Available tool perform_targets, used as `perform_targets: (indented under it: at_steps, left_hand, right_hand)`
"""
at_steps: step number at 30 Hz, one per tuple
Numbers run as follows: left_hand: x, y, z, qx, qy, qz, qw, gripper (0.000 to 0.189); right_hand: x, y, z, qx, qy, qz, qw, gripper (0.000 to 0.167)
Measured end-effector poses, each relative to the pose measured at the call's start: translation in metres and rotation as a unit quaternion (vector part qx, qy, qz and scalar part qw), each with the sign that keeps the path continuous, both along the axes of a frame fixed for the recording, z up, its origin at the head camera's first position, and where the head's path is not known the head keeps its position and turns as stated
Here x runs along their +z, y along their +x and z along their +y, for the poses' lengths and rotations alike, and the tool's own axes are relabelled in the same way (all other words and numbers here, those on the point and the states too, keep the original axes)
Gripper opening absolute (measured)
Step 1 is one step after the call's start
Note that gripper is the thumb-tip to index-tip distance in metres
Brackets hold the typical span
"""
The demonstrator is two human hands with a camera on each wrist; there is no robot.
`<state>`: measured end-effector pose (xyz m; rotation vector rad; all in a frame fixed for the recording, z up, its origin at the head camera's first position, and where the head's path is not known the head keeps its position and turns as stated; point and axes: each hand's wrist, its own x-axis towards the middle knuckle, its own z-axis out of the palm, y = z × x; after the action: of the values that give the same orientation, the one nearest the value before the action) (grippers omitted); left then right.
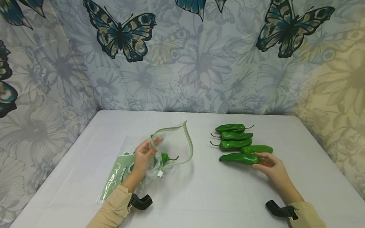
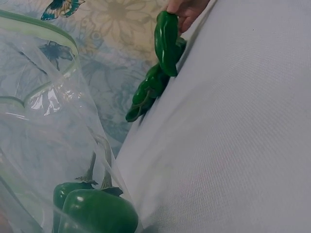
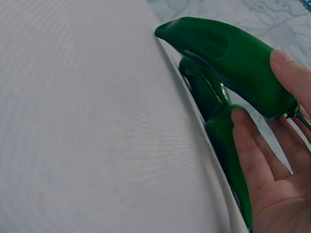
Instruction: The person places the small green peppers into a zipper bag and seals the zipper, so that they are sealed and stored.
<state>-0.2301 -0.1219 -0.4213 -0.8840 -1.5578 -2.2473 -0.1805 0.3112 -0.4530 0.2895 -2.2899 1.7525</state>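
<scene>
My left hand [image 1: 144,156] grips the side of a clear zip bag [image 1: 190,144] with a pale green rim, and its mouth gapes toward the right. Two green peppers [image 2: 99,213] with stems up sit inside the bag in the left wrist view. On the right, my right hand [image 1: 273,169] pinches a long green pepper [image 1: 236,158] near its stem end. In the right wrist view this pepper [image 3: 218,56] is tilted, its tip pointing left, above other peppers [image 3: 226,141].
Several more green peppers [image 1: 236,136] lie in a loose column beyond the right hand on the white table [image 1: 200,197]. A flat green-printed plastic bag [image 1: 113,173] lies under the left forearm. Butterfly-patterned cloth [image 1: 199,76] hangs behind the table.
</scene>
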Motion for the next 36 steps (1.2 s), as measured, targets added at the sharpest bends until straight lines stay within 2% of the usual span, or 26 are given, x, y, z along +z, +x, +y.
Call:
perform_targets:
  at_steps: [4, 10, 19, 26, 32, 36]
  left_hand:
    - [-0.0006, -0.0010, -0.0007, 0.005, -0.009, 0.002, 0.9999, 0.031]
    - [0.0002, -0.0021, 0.0006, 0.004, -0.016, -0.004, 0.9999, 0.032]
    - [-0.0034, 0.0005, 0.0005, 0.000, -0.011, -0.015, 0.9998, 0.030]
    - [-0.0031, 0.0003, 0.0005, -0.001, -0.009, -0.008, 0.9999, 0.030]
    - [-0.0022, -0.0010, -0.0002, 0.007, -0.013, -0.002, 0.9999, 0.029]
    - [-0.0026, -0.0008, -0.0008, 0.010, -0.015, -0.003, 0.9998, 0.029]
  right_hand:
    - [-0.0016, 0.0007, -0.0003, 0.022, -0.027, 0.001, 0.9994, 0.042]
    - [-0.0002, 0.0029, -0.0001, 0.008, -0.012, -0.003, 0.9999, 0.044]
    - [-0.0021, 0.0062, -0.0017, 0.020, -0.090, -0.020, 0.9956, 0.042]
    - [-0.0001, 0.0044, -0.0010, 0.042, -0.155, -0.014, 0.9869, 0.043]
    - [0.0034, 0.0006, -0.0029, 0.044, -0.139, 0.000, 0.9893, 0.045]
    - [0.0041, -0.0004, -0.0045, 0.059, -0.152, 0.005, 0.9865, 0.045]
